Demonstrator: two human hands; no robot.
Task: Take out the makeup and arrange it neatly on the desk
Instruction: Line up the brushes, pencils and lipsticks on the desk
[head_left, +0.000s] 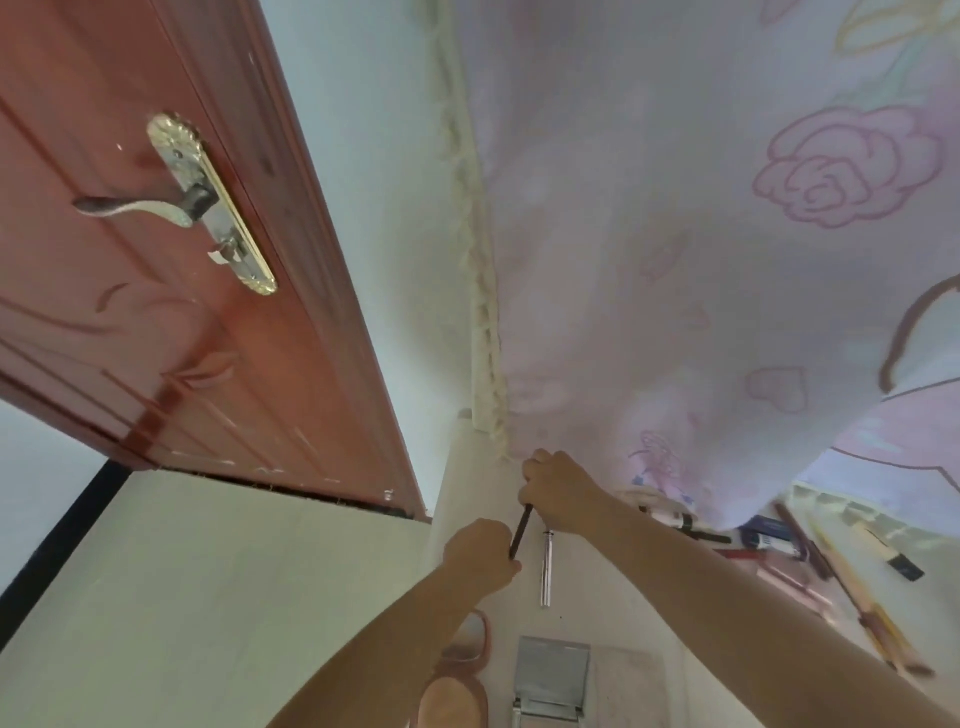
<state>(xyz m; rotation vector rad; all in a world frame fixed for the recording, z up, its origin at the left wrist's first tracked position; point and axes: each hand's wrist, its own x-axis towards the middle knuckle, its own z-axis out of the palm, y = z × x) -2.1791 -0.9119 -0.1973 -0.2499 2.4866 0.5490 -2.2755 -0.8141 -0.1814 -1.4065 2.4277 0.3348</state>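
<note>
Makeup pencil pinched between both hands' grip.

Two bare hands are in view, the left hand and the right hand, and together they hold one thin dark pencil-like stick. One slim silver metal tube lies on the pale table at about 6 o'clock from the right hand. One heap of mixed makeup sticks and tubes lies at 3 o'clock; its pieces overlap too much to count exactly. There is one reddish-brown door, one brass lever handle, one pink floral curtain and one peach-coloured slipper.
</note>
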